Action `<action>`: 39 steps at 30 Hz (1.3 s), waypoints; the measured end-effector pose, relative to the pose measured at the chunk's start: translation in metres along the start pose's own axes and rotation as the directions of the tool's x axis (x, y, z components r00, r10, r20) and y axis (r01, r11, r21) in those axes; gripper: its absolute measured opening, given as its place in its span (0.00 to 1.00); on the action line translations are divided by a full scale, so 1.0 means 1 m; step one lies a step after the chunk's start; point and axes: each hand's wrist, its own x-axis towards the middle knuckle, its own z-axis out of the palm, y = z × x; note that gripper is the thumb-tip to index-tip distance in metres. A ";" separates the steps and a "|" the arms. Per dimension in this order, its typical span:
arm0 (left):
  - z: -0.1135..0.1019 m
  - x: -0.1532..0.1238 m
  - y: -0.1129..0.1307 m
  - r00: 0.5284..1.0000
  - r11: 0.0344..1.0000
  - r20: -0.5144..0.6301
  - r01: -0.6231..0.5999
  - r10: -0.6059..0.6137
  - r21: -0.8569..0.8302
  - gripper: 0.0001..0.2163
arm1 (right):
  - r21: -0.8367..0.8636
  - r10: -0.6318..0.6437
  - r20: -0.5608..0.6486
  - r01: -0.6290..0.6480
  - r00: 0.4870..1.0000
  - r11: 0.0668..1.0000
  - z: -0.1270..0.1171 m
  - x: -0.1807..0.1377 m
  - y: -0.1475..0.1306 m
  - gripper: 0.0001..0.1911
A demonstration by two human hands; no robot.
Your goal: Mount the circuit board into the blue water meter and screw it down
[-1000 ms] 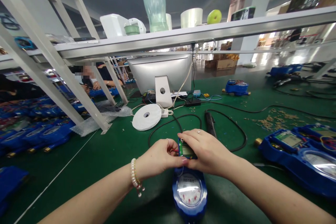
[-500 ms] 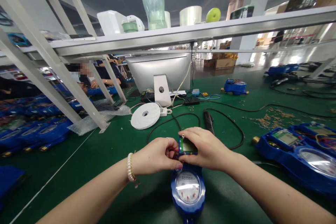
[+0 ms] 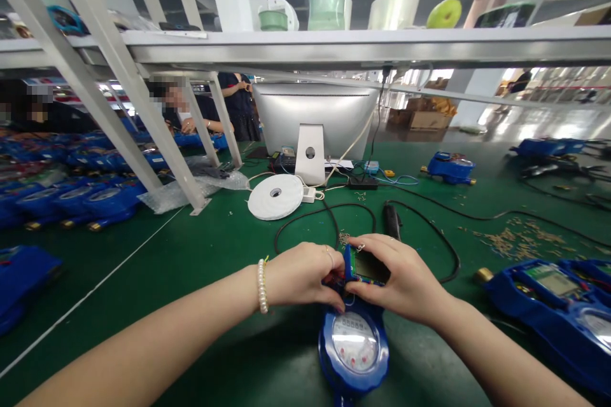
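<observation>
A blue water meter [image 3: 354, 346] with a round clear dial lies on the green bench in front of me. Above its dial, a green circuit board with a display [image 3: 370, 267] is gripped at its edges by the thumb and fingers of my right hand [image 3: 405, 273]. The board sits tilted over the far part of the meter. Closed at the board's left side, my left hand [image 3: 308, 275] has its fingertips around thin red and dark wires [image 3: 334, 278]. Those fingertips partly hide the wires and the housing under the board.
More blue meters lie at right [image 3: 548, 305] and left [image 3: 109, 203]. A white reel [image 3: 275, 196], a black-handled tool [image 3: 392, 221] with its cable and a monitor [image 3: 310, 117] stand beyond my hands. A metal shelf [image 3: 334, 48] spans overhead. Co-workers sit behind the frame at left.
The camera view has shifted, so the scene appears moved rightward. In my right hand the board is tilted more steeply, its left edge raised. My left hand stays beside it at the wires.
</observation>
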 end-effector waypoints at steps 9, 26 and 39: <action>0.035 0.003 -0.005 0.948 0.985 -0.289 0.159 -0.133 0.069 0.16 | -0.042 -0.039 -0.075 0.036 0.996 0.998 0.009 -0.009 -0.002 0.24; 0.065 -0.013 0.005 0.749 0.962 -0.640 0.266 -0.170 0.055 0.12 | -0.157 -0.039 -0.221 0.004 0.975 0.988 0.029 -0.037 -0.010 0.31; 0.062 -0.012 0.003 0.700 0.948 -0.692 0.311 -0.178 0.071 0.15 | -0.207 -0.088 -0.145 0.057 0.986 0.977 0.019 -0.042 -0.006 0.38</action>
